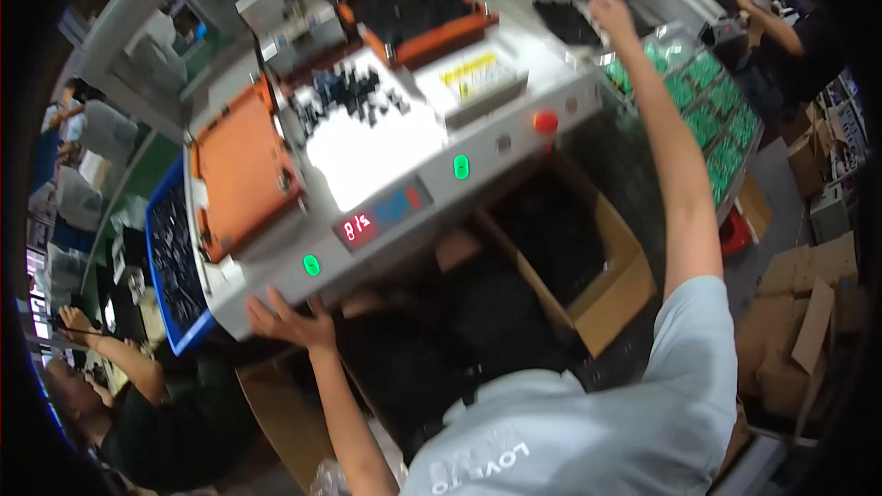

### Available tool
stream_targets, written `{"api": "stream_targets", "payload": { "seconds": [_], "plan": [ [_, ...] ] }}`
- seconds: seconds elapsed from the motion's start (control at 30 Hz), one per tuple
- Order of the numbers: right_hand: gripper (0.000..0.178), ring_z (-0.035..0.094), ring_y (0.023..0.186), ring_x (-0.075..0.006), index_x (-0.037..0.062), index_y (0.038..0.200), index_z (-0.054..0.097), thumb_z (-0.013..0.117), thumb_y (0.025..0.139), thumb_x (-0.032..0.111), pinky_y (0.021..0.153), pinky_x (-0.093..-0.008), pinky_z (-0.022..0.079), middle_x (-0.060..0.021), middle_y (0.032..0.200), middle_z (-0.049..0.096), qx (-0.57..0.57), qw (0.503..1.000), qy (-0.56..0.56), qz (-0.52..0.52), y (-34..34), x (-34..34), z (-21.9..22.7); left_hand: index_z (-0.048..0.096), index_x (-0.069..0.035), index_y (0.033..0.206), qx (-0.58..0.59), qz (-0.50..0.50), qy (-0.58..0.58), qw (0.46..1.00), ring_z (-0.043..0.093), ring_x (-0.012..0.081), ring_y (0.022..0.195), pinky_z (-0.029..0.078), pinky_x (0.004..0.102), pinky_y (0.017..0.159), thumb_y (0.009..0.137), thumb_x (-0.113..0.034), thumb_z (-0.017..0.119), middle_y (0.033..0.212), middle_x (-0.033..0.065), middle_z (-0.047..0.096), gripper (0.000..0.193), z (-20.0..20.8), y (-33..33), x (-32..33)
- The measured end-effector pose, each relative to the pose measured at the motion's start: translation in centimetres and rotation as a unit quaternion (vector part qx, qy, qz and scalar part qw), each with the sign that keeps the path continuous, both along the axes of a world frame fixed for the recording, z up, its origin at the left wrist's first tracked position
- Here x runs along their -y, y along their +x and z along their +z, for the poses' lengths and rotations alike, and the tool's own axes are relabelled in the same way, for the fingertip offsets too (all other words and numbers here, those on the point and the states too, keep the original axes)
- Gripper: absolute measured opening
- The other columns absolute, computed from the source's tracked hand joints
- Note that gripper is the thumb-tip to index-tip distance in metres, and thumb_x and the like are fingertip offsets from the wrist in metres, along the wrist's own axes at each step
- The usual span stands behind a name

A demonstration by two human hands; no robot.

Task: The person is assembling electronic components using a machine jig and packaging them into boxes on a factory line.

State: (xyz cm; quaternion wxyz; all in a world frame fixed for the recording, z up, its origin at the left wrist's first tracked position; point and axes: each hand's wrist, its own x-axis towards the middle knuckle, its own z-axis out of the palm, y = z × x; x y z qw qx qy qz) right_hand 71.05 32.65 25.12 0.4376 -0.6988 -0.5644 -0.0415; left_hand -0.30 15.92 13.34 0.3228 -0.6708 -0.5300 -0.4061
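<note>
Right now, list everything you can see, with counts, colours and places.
machine: one, white, centre
orange frames: two, orange, machine's left and back
small black parts: many, black, machine top
displays: two, red digits, front and back
round buttons: two green, one red, machine front
bin: one, blue, left
circuit boards: many, green, right
cardboard boxes: several, brown, below machine and right
other people: several, mostly dark-clothed, left and upper right
shirt: one, pale grey, bottom
left hand: one, bare, machine's front-left edge
right hand: one, bare, upper right
</note>
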Motion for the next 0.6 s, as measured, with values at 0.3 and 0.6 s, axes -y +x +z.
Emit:
{"api": "stream_targets", "payload": {
  "seconds": [0.3, 0.6],
  "plan": [
    [0.021, 0.063, 0.092, -0.0130, -0.0003, 0.113, 0.063, 0.052, 0.097, 0.007, 0.082, -0.0251, 0.049, -0.0073, 0.104, 0.067, -0.023, 0.993, -0.063, 0.092, -26.3, 25.3, -4.0, 0.051, -0.003, 0.133, 0.127, 0.055, -0.239, 0.961, 0.034, 0.0369, 0.135, 0.022, 0.0483, 0.113, 0.089, -0.010, 0.059, 0.142, 0.0188, 0.044, 0.045, -6.9, -7.7, 10.9],
    [0.021, 0.062, 0.093, -0.0144, 0.0017, 0.112, 0.064, 0.050, 0.098, 0.009, 0.083, -0.0257, 0.049, -0.0076, 0.103, 0.066, -0.048, 0.965, -0.223, 0.130, -35.5, 36.4, -17.5, 0.052, 0.004, 0.128, 0.392, 0.250, -0.524, 0.713, 0.054, 0.0463, 0.108, 0.043, 0.0495, 0.094, 0.090, -0.045, 0.059, 0.113, 0.0326, 0.058, 0.062, -31.9, -19.4, 30.1]
  ]
}}
